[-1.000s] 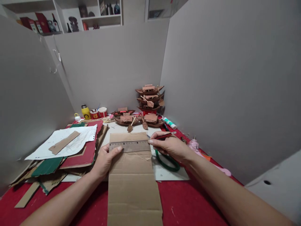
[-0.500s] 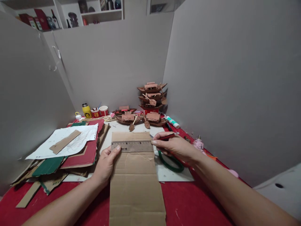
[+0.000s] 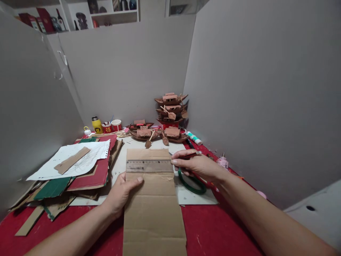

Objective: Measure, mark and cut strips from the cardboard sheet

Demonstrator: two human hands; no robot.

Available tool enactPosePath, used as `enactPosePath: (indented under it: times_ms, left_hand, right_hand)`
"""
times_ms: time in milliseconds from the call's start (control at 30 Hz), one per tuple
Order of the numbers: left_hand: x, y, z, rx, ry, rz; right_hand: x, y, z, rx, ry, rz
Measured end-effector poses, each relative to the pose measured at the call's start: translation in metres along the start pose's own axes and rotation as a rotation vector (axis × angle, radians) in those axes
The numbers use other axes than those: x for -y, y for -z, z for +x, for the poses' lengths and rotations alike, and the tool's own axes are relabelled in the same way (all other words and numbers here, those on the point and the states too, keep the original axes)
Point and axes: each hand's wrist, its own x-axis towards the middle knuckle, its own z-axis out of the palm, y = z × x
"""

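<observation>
A long piece of brown cardboard [image 3: 154,213] stretches from the near edge up over the white mat. Across its upper part lies a clear ruler [image 3: 149,166]. My left hand [image 3: 121,193] grips the cardboard's left edge, its thumb on top just below the ruler and its other fingers hidden underneath. At the ruler's right end, my right hand [image 3: 194,165] pinches the ruler against the cardboard with thumb and fingers. That hand also holds a dark pen [image 3: 190,155], its tip toward the cardboard. Beside it on the mat is a dark green loop [image 3: 193,186], partly hidden.
Stacked cardboard and paper [image 3: 71,160] cover the table's left side. Several model boats [image 3: 172,115] with small oars stand at the back, near paper cups [image 3: 116,125] and a yellow bottle [image 3: 97,124]. A white-and-green tube [image 3: 194,138] lies by the right wall.
My left thumb has come off the ruler and slid down onto the cardboard below it. My right hand still holds the pen and the ruler's right end.
</observation>
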Motion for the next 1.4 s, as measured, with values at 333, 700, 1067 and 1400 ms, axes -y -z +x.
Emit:
enactPosePath:
  times_ms: [333,700,1067,1400]
  left_hand:
    - [0.002,0.0,-0.001,0.018,0.0,-0.027]
    - [0.0,-0.001,-0.004,0.053,-0.05,-0.065]
    - [0.003,-0.003,-0.004,0.085,-0.118,-0.082]
    - [0.007,-0.001,-0.003,0.079,-0.138,-0.083]
  right_hand:
    - [-0.006,0.005,0.0,-0.003,-0.033,-0.016]
    - [-0.007,0.0,-0.003,-0.033,-0.076,-0.129]
    - [-0.014,-0.002,-0.003,-0.07,-0.191,-0.115]
    - [-0.02,0.002,0.0,-0.033,-0.168,-0.084]
